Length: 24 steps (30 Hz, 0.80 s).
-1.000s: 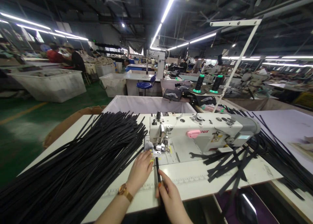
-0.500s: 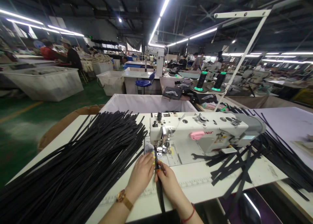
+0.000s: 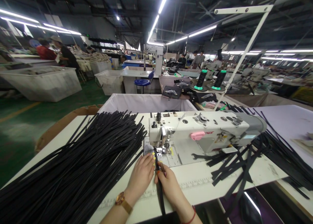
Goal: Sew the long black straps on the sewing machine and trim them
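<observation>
A narrow black strap (image 3: pixel 159 194) runs from the sewing machine (image 3: pixel 198 129) toward me and over the table's front edge. Its far end lies at the presser foot (image 3: pixel 161 150). My left hand (image 3: pixel 143 172) is closed at the strap's left side, fingertips pressed against it just in front of the foot. From the right, my right hand (image 3: pixel 167 181) pinches the same strap between thumb and fingers. A small dark reddish tool (image 3: pixel 162 168) shows among the right fingers; its kind is unclear.
A large pile of black straps (image 3: pixel 97 152) covers the table's left side. Shorter strap pieces (image 3: pixel 234 168) and a wrench (image 3: pixel 201 157) lie at the right. Two thread cones (image 3: pixel 201 80) stand behind the machine, beside a lined bin (image 3: pixel 144 103). Other people sit far off.
The view has shifted slightly. Both hands stay on the strap in front of the presser foot, with hardly any visible movement.
</observation>
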Tool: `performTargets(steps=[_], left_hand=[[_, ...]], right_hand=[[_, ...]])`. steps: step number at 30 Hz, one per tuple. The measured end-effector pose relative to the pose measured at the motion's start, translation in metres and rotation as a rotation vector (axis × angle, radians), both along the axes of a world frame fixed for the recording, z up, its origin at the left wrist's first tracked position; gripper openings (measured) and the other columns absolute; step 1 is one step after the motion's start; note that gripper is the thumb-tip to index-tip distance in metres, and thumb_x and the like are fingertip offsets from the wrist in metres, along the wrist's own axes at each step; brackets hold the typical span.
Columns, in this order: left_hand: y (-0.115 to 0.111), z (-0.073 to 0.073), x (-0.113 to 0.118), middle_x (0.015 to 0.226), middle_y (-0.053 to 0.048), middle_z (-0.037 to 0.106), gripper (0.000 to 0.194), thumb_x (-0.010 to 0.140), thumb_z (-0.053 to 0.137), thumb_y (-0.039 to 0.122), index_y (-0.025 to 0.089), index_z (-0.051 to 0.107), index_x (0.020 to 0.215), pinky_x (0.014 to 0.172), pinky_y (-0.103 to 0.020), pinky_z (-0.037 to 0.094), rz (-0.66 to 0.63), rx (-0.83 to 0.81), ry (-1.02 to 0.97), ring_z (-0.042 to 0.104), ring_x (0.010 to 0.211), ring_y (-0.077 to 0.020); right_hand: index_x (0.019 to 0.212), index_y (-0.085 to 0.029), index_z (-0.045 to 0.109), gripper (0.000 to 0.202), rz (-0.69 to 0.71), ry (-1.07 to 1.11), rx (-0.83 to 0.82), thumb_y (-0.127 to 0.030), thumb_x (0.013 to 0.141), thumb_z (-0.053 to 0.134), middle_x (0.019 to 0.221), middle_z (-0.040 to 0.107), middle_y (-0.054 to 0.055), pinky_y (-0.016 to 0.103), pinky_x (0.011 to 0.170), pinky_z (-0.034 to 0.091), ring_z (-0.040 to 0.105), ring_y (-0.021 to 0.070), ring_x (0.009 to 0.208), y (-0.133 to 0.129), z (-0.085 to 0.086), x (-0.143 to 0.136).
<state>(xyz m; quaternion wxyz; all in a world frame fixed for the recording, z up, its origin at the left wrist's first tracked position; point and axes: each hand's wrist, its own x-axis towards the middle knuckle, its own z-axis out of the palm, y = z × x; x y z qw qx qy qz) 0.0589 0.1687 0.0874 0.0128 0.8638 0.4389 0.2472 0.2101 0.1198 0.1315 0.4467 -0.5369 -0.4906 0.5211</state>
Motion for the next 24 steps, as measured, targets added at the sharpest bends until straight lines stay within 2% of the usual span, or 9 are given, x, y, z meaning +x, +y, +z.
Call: performTargets(steps=[4,8,13,18,24], left_hand=[[0.0,-0.002,0.0,0.138,-0.007,0.058,0.037,0.093,0.045,0.015,0.016,0.061,0.127,0.109,-0.053,0.043,-0.004,0.004,0.019,0.051,0.129,-0.0275],[0.0,-0.002,0.001,0.138,-0.007,0.058,0.037,0.094,0.044,0.016,0.016,0.061,0.127,0.109,-0.052,0.043,0.004,0.009,0.051,0.051,0.129,-0.0276],[0.002,-0.003,0.001,0.142,-0.007,0.054,0.038,0.097,0.041,0.016,0.015,0.057,0.132,0.11,-0.053,0.041,0.003,0.015,0.085,0.047,0.134,-0.0276],[0.003,-0.006,0.001,0.143,-0.008,0.053,0.039,0.098,0.04,0.017,0.017,0.056,0.133,0.112,-0.053,0.038,-0.002,0.022,0.066,0.045,0.136,-0.0274],[0.004,-0.007,0.0,0.142,-0.009,0.054,0.039,0.097,0.041,0.018,0.018,0.057,0.132,0.11,-0.055,0.04,-0.023,0.0,0.043,0.047,0.134,-0.0272]], right_hand=[[0.115,-0.01,0.06,0.034,-0.004,0.016,0.012,-0.02,0.086,0.047,0.06,0.058,-0.003,0.027,0.062,0.04,0.053,0.0155,0.061,0.001,-0.006,0.0],[0.112,-0.009,0.061,0.033,-0.006,0.027,-0.013,-0.019,0.084,0.046,0.059,0.058,-0.003,0.025,0.057,0.037,0.049,0.0135,0.055,0.004,-0.01,0.0],[0.109,-0.01,0.06,0.031,-0.032,0.057,-0.049,-0.02,0.084,0.046,0.06,0.057,-0.003,0.024,0.052,0.033,0.045,0.0123,0.052,0.008,-0.005,-0.004],[0.099,-0.012,0.063,0.024,-0.042,0.049,-0.019,-0.02,0.083,0.048,0.06,0.056,-0.003,0.025,0.054,0.036,0.047,0.013,0.055,0.009,0.001,-0.007],[0.105,-0.011,0.063,0.029,-0.043,0.035,-0.032,-0.021,0.083,0.047,0.059,0.058,-0.003,0.025,0.052,0.034,0.046,0.013,0.052,0.007,-0.003,-0.005]])
